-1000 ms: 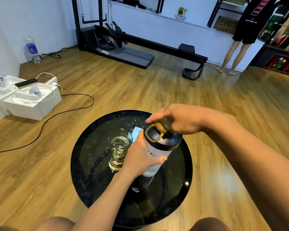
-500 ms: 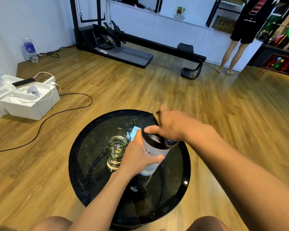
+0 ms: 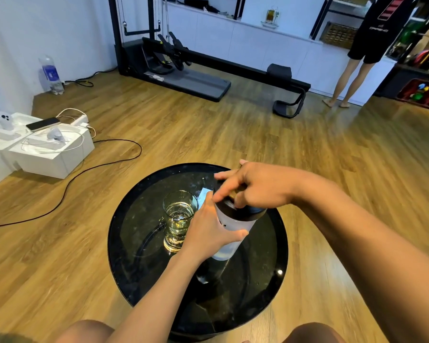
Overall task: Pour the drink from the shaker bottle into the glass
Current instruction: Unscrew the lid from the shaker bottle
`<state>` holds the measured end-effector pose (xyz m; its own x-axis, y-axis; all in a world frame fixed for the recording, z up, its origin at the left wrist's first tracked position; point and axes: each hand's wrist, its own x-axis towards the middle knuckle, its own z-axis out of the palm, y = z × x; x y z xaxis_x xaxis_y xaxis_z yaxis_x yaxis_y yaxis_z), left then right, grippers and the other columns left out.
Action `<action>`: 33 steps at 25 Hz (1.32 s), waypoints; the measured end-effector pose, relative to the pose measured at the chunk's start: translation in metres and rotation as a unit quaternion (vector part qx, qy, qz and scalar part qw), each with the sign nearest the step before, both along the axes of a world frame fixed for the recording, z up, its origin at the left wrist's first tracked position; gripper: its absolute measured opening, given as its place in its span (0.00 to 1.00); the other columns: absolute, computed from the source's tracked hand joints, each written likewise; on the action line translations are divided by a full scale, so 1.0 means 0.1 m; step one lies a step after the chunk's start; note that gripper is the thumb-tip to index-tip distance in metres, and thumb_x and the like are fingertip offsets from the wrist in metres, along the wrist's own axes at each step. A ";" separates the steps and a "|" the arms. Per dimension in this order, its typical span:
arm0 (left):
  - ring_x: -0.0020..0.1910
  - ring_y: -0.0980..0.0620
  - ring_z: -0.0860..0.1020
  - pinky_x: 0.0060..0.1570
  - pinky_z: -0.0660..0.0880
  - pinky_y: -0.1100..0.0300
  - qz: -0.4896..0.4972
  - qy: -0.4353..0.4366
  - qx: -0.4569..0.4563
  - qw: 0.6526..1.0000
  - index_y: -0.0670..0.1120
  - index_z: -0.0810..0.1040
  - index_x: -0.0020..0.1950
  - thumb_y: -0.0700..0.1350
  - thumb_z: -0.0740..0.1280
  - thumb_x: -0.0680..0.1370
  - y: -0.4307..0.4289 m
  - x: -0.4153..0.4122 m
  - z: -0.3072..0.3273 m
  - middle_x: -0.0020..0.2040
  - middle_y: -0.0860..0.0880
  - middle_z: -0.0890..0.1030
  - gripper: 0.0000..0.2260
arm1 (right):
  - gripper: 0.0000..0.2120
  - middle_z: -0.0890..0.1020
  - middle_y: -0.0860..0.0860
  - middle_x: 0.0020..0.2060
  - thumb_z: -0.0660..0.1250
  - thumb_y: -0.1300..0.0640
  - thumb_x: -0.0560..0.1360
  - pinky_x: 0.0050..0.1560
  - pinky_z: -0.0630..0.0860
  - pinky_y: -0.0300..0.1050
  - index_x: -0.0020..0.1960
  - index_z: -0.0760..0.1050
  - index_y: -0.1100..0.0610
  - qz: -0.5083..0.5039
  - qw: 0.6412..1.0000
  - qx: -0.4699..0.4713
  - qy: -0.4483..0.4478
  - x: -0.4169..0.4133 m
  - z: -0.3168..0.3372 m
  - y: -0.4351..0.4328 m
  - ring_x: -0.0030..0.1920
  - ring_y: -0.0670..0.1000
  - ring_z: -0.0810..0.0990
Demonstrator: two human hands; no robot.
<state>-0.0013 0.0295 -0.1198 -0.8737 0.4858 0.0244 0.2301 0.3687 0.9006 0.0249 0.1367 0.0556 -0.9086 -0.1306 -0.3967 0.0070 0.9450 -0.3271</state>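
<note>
A frosted white shaker bottle [image 3: 235, 229] with a black lid stands upright on the round black glass table [image 3: 134, 233]. My left hand [image 3: 208, 231] wraps around its body from the left. My right hand [image 3: 255, 186] lies over the lid, fingers pressing on the top and hiding most of it. A clear glass [image 3: 180, 219] holding pale liquid stands just left of the bottle, partly behind my left hand. A small light-blue card [image 3: 204, 194] lies behind the glass.
White boxes [image 3: 47, 149] with a phone and cables sit on the wooden floor at left, a black cable [image 3: 104, 164] trailing toward the table. An exercise machine [image 3: 183, 70] and a standing person [image 3: 362, 50] are at the far side. My knees show at the bottom.
My right hand has shifted from gripping the lid's handle loop to lying flat over the lid top. The bottle stands a little straighter; my left hand keeps its hold.
</note>
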 end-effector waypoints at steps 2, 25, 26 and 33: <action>0.57 0.49 0.78 0.54 0.76 0.53 0.001 -0.003 0.009 1.000 0.49 0.67 0.67 0.51 0.81 0.63 -0.01 0.00 -0.01 0.58 0.52 0.79 0.37 | 0.27 0.65 0.49 0.75 0.63 0.41 0.77 0.68 0.58 0.41 0.74 0.67 0.49 -0.089 0.995 0.012 0.054 -0.03 -0.05 0.04 0.74 0.49 0.63; 0.59 0.48 0.78 0.57 0.77 0.48 -0.007 0.001 0.011 1.000 0.52 0.67 0.68 0.57 0.77 0.59 -0.02 -0.01 0.00 0.60 0.52 0.80 0.40 | 0.16 0.84 0.50 0.55 0.64 0.63 0.75 0.59 0.74 0.42 0.57 0.83 0.49 -0.112 0.972 0.035 0.201 -0.10 -0.19 0.05 0.57 0.53 0.81; 0.59 0.48 0.78 0.57 0.77 0.48 -0.006 0.002 0.012 1.000 0.52 0.66 0.67 0.57 0.78 0.59 -0.03 -0.02 0.00 0.60 0.52 0.80 0.40 | 0.15 0.84 0.51 0.56 0.63 0.57 0.76 0.59 0.75 0.47 0.60 0.81 0.48 -0.131 0.972 0.035 0.192 -0.11 -0.21 0.05 0.57 0.54 0.80; 0.55 0.48 0.79 0.54 0.78 0.49 -0.001 -0.004 0.012 1.000 0.50 0.68 0.65 0.55 0.79 0.59 -0.03 -0.03 -0.01 0.56 0.52 0.80 0.37 | 0.19 0.76 0.51 0.66 0.66 0.54 0.75 0.62 0.66 0.40 0.66 0.76 0.51 -0.109 0.992 0.003 0.064 -0.06 -0.15 0.03 0.69 0.53 0.70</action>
<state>-0.0039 0.0267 -0.1210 -0.8725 0.4878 0.0279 0.2231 0.3469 0.9110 0.0188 0.1392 0.0404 -0.9582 0.0765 -0.2757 0.1698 0.9275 -0.3330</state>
